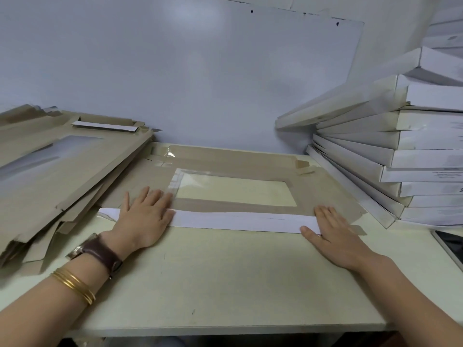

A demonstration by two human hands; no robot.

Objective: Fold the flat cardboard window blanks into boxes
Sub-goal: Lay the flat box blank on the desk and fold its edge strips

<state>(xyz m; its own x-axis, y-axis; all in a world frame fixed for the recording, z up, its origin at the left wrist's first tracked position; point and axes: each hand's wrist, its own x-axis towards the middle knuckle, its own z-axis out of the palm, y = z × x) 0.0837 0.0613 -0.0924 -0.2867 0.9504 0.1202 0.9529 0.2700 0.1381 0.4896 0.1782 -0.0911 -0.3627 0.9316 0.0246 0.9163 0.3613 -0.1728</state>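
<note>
A flat brown cardboard window blank (233, 160) lies on the pale table (225, 284), its clear plastic window (235, 192) facing up. Its near flap (235, 220) is folded over toward the window, white side up. My left hand (144, 217) presses flat on the left end of that flap, fingers straight. On the right end of the same flap lies my right hand (333, 231), also flat with straight fingers, the thumb on the flap's near edge.
A slanting pile of flat brown blanks (62, 171) fills the left side. A leaning stack of folded white boxes (400, 151) stands at the right against the wall. A dark flat device (451, 244) lies at the right table edge. The table's front edge is near me.
</note>
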